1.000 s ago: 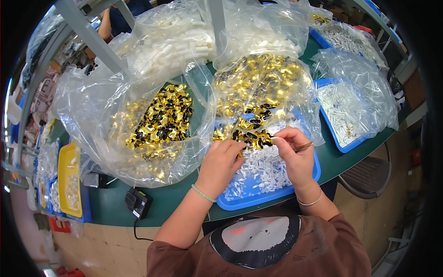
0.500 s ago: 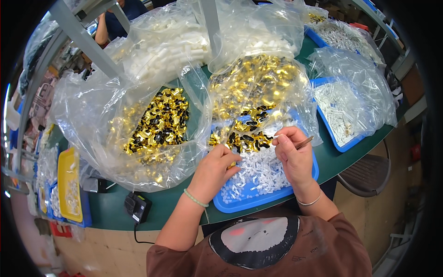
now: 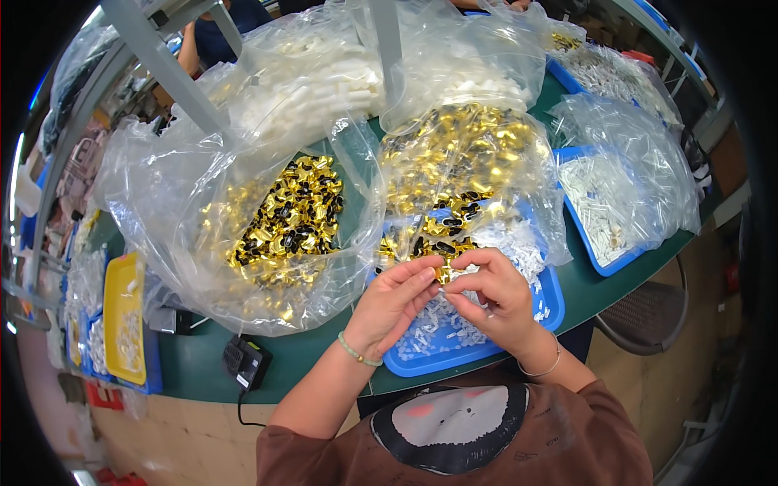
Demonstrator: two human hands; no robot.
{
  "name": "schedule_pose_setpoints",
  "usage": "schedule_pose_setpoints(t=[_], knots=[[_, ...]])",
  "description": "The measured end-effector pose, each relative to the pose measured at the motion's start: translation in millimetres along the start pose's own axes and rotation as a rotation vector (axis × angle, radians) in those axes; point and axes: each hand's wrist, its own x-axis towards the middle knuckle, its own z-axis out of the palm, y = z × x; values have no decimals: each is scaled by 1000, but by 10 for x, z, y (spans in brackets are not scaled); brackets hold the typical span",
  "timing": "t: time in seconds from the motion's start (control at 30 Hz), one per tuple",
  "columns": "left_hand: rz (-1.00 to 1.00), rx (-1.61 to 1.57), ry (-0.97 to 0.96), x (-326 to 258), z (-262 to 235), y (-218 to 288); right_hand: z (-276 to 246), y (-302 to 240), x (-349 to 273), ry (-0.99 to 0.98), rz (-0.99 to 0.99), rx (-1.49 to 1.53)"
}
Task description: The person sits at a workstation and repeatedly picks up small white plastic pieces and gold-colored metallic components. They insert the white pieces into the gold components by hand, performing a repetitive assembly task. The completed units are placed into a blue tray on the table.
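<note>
Pinching together over the blue tray [image 3: 551, 312], the left hand [image 3: 397, 300] and the right hand [image 3: 494, 296] meet at their fingertips. Between them sits a small gold piece [image 3: 443, 273]. Both hands are curled nearly closed, and the fingers of each touch the gold piece. It is too small to tell which way its long side points. Both hands are just as close to it, one on each side.

Under the hands, the blue tray holds a heap of little white pieces [image 3: 438, 328]. The tray sits at the near edge of the green worktop [image 3: 203, 368].

Just past the hands, a clear bag of gold and black pieces [image 3: 462, 174] spills onto the far side of the tray. To its left lies another clear bag with gold and black pieces [image 3: 279, 223], wide open. Farther away are clear bags of white tubes [image 3: 324, 85].

On the right, a second blue tray [image 3: 604, 259] in a clear bag holds white parts. On the far left stands a yellow tray [image 3: 121, 320] with small parts in it. Near the left arm, a small black box with a cord [image 3: 245, 363] rests on the worktop.

No labels or signs show clearly.
</note>
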Motion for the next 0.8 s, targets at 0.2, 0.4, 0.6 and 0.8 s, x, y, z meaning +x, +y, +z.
schedule_pose_setpoints(t=[0.2,0.4,0.6,0.8], knots=[[-40,81,-48,-66,109,48,39,32,-1,58,17,-112],[-6,186,-19,-57,100,33,47,26,-1,155,145,-19],[4,118,10,-33,103,2,40,44,-17,123,153,-54],[16,130,14,-16,83,-11,86,82,-12,131,143,-127]])
